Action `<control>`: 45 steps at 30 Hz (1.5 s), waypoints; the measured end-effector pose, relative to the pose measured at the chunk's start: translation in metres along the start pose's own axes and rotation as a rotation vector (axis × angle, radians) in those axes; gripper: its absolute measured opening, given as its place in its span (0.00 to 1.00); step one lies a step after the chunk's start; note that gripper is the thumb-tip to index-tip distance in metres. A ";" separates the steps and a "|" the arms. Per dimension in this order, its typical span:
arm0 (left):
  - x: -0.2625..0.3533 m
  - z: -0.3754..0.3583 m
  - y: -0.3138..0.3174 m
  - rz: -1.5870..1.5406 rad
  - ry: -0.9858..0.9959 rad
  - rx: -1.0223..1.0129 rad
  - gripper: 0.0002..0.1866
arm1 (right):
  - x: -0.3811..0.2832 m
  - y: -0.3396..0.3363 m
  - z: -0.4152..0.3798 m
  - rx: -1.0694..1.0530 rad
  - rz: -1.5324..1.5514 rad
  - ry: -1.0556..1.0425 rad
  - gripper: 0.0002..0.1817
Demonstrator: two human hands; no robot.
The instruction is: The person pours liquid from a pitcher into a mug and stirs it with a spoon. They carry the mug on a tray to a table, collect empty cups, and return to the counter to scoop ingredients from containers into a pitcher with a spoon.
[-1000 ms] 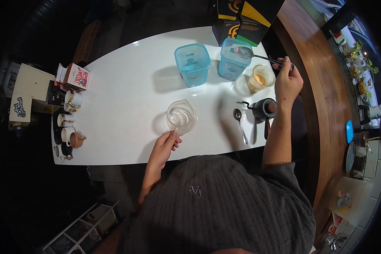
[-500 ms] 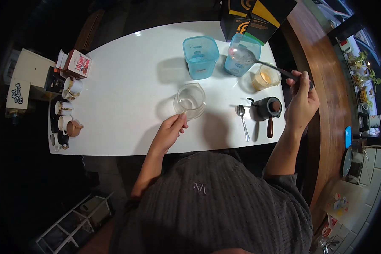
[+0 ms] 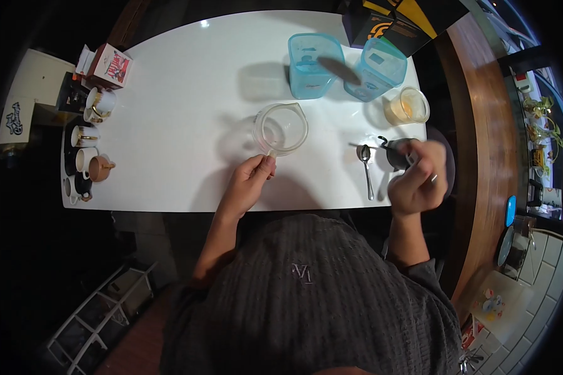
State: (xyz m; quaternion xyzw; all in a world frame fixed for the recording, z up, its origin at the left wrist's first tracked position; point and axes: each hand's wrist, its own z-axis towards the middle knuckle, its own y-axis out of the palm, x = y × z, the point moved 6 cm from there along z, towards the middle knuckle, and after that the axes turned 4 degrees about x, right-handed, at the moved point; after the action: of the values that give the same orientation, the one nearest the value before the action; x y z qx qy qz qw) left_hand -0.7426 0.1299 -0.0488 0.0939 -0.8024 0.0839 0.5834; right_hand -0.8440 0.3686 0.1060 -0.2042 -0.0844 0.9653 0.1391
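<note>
My left hand (image 3: 250,181) pinches the handle of a clear glass pitcher (image 3: 284,149) with a pouring lip. The pitcher looks clear inside. My right hand (image 3: 416,178) is closed in a blurred fist over a small black pot (image 3: 395,156), hiding most of it. A large dark spoon (image 3: 339,70) shows as a smeared oval before the blue containers; the fist seems to hold it, though its handle is hard to follow. A small metal spoon (image 3: 367,172) lies left of the pot. A glass cup (image 3: 413,105) with tan contents stands behind the fist.
Two translucent blue containers, the left one (image 3: 313,78) and the right one (image 3: 369,81), stand at the back of the white table (image 3: 187,125). Black boxes (image 3: 400,31) are behind them. Several mugs (image 3: 84,136) and a red-white box (image 3: 109,65) line the left edge.
My right hand has come down and left, from beside the glass cup to over the black pot. The large spoon's bowl has shifted left and turned. The pitcher stays in my left hand.
</note>
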 end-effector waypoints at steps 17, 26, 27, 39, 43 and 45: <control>-0.033 -0.058 -0.047 -0.157 0.072 0.160 0.16 | 0.092 0.158 0.019 -0.343 -0.265 0.183 0.12; -0.035 -0.064 -0.054 -0.206 0.069 0.226 0.16 | 0.103 0.162 0.017 -0.364 -0.231 0.230 0.16; -0.036 -0.063 -0.054 -0.207 0.060 0.230 0.16 | 0.104 0.161 0.016 -0.366 -0.218 0.257 0.16; -0.036 -0.052 -0.046 -0.172 0.040 0.217 0.17 | 0.124 0.130 0.021 -0.252 -0.213 0.603 0.19; -0.034 -0.053 -0.045 -0.130 0.013 0.223 0.18 | 0.128 0.115 0.024 -0.070 -0.075 0.702 0.19; -0.036 -0.052 -0.045 -0.141 -0.009 0.243 0.18 | 0.128 0.106 0.027 -0.030 -0.037 0.719 0.19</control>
State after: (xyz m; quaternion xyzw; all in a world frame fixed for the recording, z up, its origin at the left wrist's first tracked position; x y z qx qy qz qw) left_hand -0.6723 0.1007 -0.0655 0.2203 -0.7804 0.1391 0.5685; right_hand -0.9924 0.3041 0.0594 -0.5311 -0.0481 0.8278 0.1741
